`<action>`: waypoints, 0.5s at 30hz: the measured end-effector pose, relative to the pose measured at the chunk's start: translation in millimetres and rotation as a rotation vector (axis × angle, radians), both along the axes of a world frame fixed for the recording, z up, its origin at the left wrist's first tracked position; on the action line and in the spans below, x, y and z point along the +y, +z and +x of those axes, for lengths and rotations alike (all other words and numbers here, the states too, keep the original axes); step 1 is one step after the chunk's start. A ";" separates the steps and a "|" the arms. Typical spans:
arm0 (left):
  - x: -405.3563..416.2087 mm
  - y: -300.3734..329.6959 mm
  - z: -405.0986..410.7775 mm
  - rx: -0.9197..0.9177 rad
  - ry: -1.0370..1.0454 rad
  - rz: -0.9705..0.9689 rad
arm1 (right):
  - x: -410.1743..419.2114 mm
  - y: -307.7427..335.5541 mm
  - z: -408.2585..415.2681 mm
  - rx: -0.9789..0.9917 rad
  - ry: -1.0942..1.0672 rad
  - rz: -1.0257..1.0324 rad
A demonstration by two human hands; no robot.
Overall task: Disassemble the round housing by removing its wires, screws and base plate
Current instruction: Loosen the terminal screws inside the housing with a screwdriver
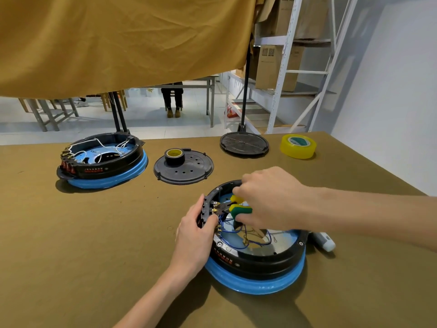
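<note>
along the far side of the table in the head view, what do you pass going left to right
Open round housing with white wires → flat black plate with a black tape roll on it → dark round disc → yellow tape roll.

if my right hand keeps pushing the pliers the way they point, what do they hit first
Probably the brass terminals on the housing wall: the pliers in your right hand aim left at them. Your left hand sits just behind; depth unclear.

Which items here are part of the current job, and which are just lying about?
In use: near round housing; pliers in the right hand; blue wires; left hand gripping the housing's rim.

Lying about: second housing; black tape roll on base plate; yellow tape roll; round black disc; white tool.
</note>
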State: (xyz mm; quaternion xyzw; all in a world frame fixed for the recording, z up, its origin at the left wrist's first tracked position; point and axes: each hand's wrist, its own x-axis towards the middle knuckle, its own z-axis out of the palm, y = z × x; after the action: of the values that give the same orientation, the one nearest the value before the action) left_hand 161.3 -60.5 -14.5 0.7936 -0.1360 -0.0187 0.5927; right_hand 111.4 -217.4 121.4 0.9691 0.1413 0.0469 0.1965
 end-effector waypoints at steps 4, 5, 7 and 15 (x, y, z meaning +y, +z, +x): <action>-0.3 0.8 -0.7 -0.008 0.004 0.001 | 10.4 -4.7 -1.3 -0.025 -0.014 -0.031; -0.2 0.7 -0.1 -0.010 0.009 -0.002 | 13.3 -7.5 -3.3 -0.054 0.033 -0.066; 0.0 0.0 0.5 -0.013 0.011 0.002 | 10.0 -6.0 -2.5 -0.042 0.049 -0.081; 0.0 -4.0 1.5 -0.003 0.000 -0.011 | 8.0 -5.6 -2.5 -0.021 0.017 -0.048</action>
State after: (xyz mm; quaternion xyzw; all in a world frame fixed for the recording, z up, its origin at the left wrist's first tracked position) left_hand 162.8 -60.5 -18.5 0.7905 -0.1371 -0.0170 0.5967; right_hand 108.9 -209.5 115.7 0.9623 0.1487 0.0553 0.2208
